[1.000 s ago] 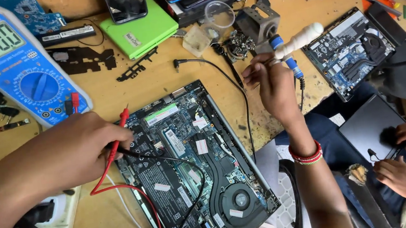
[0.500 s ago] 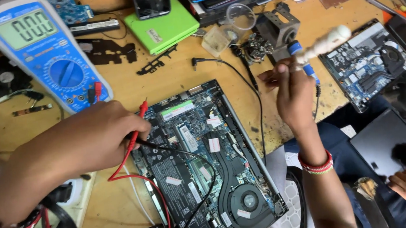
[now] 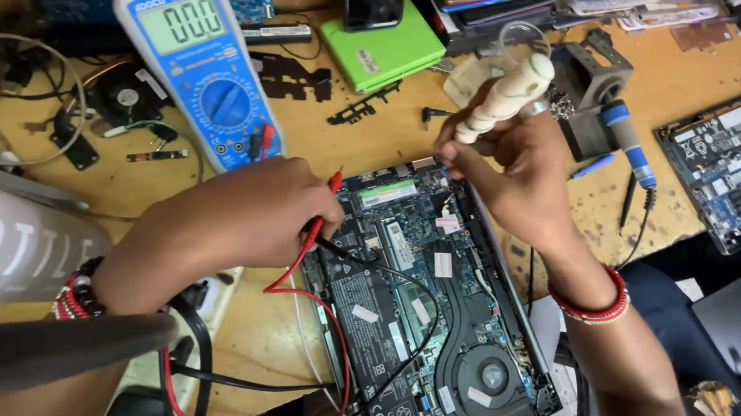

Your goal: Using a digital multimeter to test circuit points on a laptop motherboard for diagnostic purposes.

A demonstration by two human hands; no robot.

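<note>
Bright, even light fills the room. Shadows are soft. The lower left of the frame looks blurry.

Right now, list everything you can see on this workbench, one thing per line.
opened laptop: one, dark board and fan, bench centre
multimeter: one, blue, upper left
red probe: one, in left hand
white-handled tool: one, in right hand
green case: one, top centre
second opened laptop: one, right edge
blue-handled tool: one, right of centre
left hand: grips probe
right hand: grips tool
</note>
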